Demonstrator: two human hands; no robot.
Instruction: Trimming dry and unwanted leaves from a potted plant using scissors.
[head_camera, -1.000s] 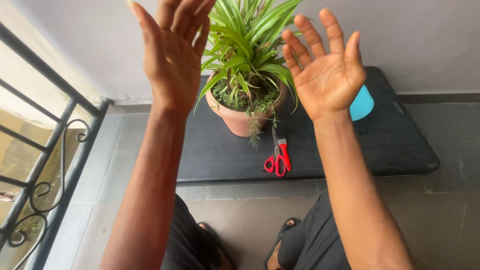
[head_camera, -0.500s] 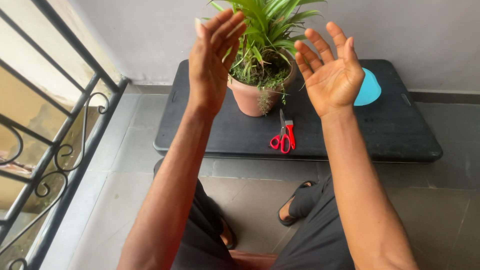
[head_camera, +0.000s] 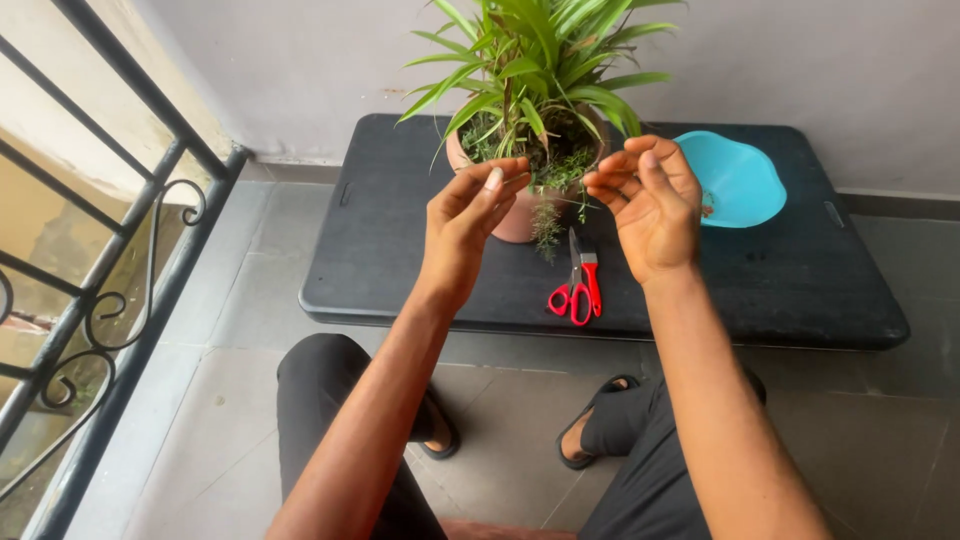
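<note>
A terracotta pot (head_camera: 520, 215) with a green long-leaved plant (head_camera: 535, 60) stands on a low black board (head_camera: 400, 250). Red-handled scissors (head_camera: 577, 290) lie on the board in front of the pot. My left hand (head_camera: 465, 225) is raised in front of the pot's left side, fingers loosely curled, holding nothing. My right hand (head_camera: 645, 200) hovers at the pot's right side, fingers bent and apart, also holding nothing. Both hands are above the board and touch nothing.
A turquoise plastic bowl (head_camera: 740, 180) sits on the board at the right. A dark metal railing (head_camera: 110, 270) runs along the left. A pale wall stands behind the board. My legs and sandalled feet (head_camera: 600, 420) are on the grey tiled floor (head_camera: 860, 430).
Both hands have come down from a high, spread-finger pose and closed in toward the pot, fingers now curled. The view has tilted, showing the whole bowl.
</note>
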